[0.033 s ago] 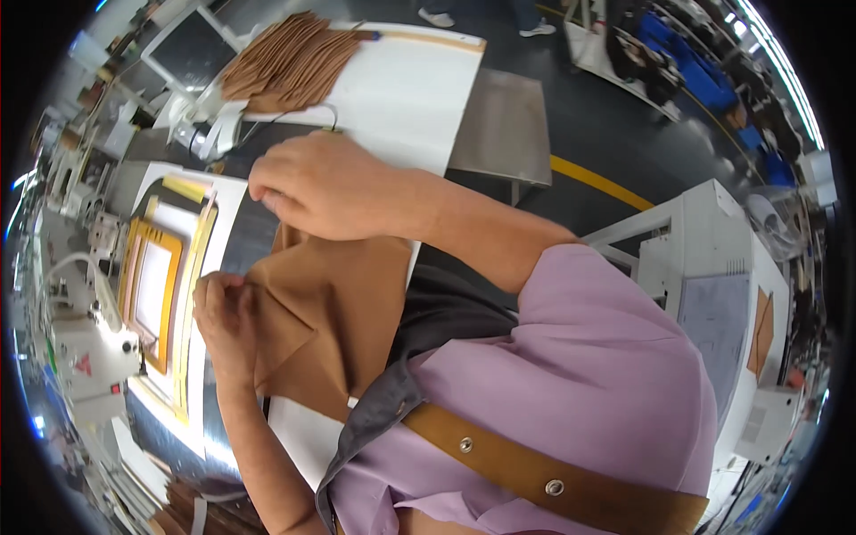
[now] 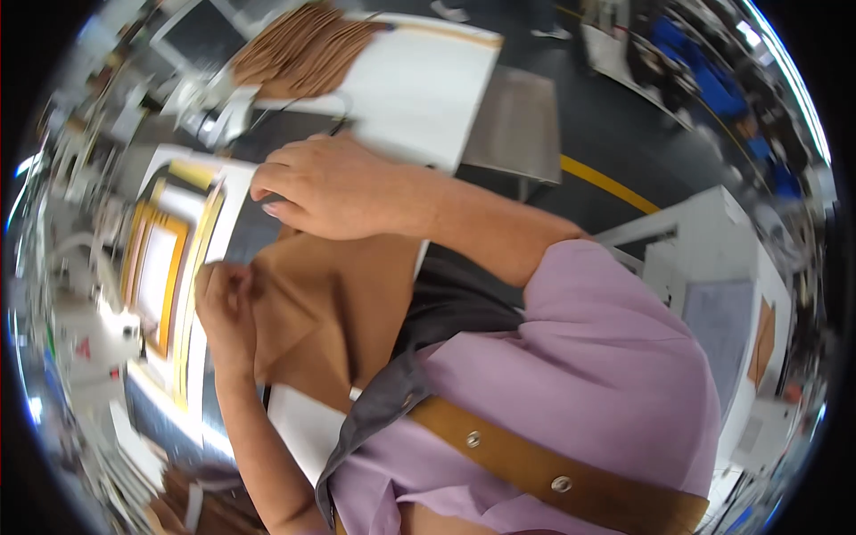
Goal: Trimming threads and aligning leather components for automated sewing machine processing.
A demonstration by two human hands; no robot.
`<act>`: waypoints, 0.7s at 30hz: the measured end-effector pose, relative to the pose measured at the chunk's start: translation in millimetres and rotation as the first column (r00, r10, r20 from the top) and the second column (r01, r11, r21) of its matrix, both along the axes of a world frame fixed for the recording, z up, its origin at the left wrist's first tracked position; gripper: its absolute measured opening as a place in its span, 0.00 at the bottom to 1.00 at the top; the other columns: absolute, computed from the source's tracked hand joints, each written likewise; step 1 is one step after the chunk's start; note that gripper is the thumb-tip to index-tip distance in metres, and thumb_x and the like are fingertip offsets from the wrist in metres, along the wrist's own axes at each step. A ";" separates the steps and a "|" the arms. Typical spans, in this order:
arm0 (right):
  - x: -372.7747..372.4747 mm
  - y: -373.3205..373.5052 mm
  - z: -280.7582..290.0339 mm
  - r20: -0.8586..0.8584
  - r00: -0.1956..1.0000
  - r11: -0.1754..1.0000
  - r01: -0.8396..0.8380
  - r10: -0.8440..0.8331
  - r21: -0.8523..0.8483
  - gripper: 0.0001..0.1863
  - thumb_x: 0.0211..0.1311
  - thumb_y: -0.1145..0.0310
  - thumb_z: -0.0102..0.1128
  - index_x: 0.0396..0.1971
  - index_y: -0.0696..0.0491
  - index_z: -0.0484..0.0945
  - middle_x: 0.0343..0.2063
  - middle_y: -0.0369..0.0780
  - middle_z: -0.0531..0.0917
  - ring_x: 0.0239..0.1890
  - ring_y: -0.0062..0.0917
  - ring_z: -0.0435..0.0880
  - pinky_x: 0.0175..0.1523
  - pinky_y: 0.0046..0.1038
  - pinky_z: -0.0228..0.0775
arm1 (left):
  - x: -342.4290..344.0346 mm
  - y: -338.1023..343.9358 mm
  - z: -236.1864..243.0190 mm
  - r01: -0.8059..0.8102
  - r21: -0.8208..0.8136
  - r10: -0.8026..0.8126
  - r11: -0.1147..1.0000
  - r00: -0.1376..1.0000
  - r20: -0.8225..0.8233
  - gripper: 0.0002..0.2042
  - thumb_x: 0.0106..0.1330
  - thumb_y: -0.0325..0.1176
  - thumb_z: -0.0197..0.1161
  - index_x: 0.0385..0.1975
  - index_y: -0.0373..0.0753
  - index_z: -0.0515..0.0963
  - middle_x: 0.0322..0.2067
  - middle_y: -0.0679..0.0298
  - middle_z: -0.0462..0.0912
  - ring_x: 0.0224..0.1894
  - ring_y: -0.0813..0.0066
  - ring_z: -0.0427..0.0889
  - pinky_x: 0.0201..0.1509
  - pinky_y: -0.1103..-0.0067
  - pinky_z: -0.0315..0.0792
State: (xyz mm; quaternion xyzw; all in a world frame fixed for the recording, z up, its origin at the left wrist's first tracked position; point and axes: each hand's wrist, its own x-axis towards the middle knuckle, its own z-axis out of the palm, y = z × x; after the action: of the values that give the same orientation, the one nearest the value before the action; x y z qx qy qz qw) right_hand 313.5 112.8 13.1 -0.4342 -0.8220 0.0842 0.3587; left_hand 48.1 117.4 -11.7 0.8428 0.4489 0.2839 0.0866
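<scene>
A brown cloth piece (image 2: 370,285), creased and partly folded, spreads in front of me over the table edge. My left hand (image 2: 225,308) is closed at its left edge, fingers curled in a pinch on the cloth. My right hand (image 2: 325,185) reaches across over the cloth's far end. Its fingers are bent, the thumb stands a little apart from them, and no cloth shows between them. The palm and wrist hide part of the cloth beneath.
Left of my hands lies a yellow-orange frame template (image 2: 181,245) beside a lit white machine (image 2: 94,348). Stacked brown pieces (image 2: 303,53) sit on the white table (image 2: 419,89). A grey side table (image 2: 513,125) and a white cabinet (image 2: 722,241) stand on the right.
The thumb of my right hand has parted slightly from the fingers. My left hand keeps its place at the cloth. The whole view has shifted a little.
</scene>
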 end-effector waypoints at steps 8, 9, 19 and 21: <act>-37.4 43.1 -44.1 0.201 0.934 0.945 -0.315 0.294 0.082 0.20 0.68 0.61 0.63 0.55 0.54 0.80 0.47 0.46 0.85 0.50 0.43 0.83 0.57 0.42 0.75 | 3.3 -40.6 32.9 -0.281 -0.006 0.278 0.960 0.952 -0.132 0.17 0.52 0.40 0.79 0.34 0.37 0.81 0.31 0.55 0.83 0.41 0.54 0.84 0.47 0.63 0.76; -40.2 35.4 -26.0 0.140 0.952 0.962 -0.265 0.272 -0.067 0.19 0.71 0.59 0.61 0.53 0.55 0.81 0.46 0.47 0.85 0.49 0.43 0.83 0.56 0.41 0.75 | 4.2 -46.7 46.0 -0.330 -0.190 0.296 0.925 0.936 -0.189 0.15 0.55 0.40 0.78 0.33 0.38 0.82 0.31 0.55 0.83 0.40 0.56 0.84 0.45 0.63 0.76; -68.5 15.1 7.8 -0.246 0.798 0.666 -0.596 0.550 -0.447 0.22 0.79 0.52 0.54 0.36 0.57 0.82 0.29 0.35 0.82 0.34 0.21 0.77 0.41 0.29 0.70 | -6.9 -106.0 84.4 -0.122 0.011 0.120 0.993 0.988 0.096 0.08 0.70 0.36 0.66 0.38 0.39 0.84 0.29 0.59 0.82 0.29 0.59 0.81 0.33 0.69 0.74; -68.9 14.5 13.5 -0.211 0.804 0.675 -0.585 0.556 -0.451 0.20 0.79 0.55 0.56 0.32 0.57 0.80 0.25 0.31 0.77 0.31 0.15 0.71 0.38 0.25 0.66 | -7.9 -116.1 93.8 -0.142 -0.100 0.150 0.985 0.985 0.084 0.09 0.71 0.37 0.66 0.37 0.38 0.84 0.29 0.57 0.82 0.28 0.57 0.81 0.33 0.68 0.74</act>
State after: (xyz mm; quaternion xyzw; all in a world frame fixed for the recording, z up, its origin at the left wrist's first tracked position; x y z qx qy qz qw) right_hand 244.6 127.3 26.6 -0.2303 -0.8557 0.4112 0.2138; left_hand 40.1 1.4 82.1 0.7888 0.5180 0.3062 0.1254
